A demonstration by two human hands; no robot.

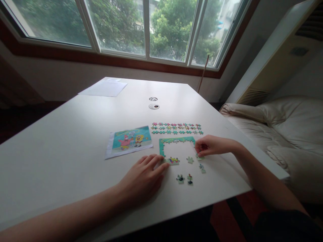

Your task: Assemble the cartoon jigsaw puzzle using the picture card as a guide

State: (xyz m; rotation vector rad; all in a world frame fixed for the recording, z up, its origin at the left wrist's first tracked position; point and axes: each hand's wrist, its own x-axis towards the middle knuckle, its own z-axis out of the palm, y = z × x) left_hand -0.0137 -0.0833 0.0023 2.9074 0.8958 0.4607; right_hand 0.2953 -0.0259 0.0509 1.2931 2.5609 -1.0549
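A partly joined jigsaw puzzle [177, 139] lies on the white table, its teal border running along the top and down both sides. My left hand [147, 169] rests at the lower left corner, fingers stretched over the edge of a joined strip [173, 161] with yellow and purple figures. At the right side, my right hand [209, 145] has curled fingers pinching a pale green puzzle piece [200, 157] at the border's lower end. Loose near them lie a pale green piece [190, 160], a piece [202, 168] below my right hand, and two dark-patterned pieces [180, 178] closer to me.
Loose pieces [174, 127] lie in three rows beyond the puzzle. A cartoon picture sheet [131, 139] is to the left. Two round grommets [153, 106] and white paper [103, 88] lie farther back. A cream sofa [277, 124] stands at the right.
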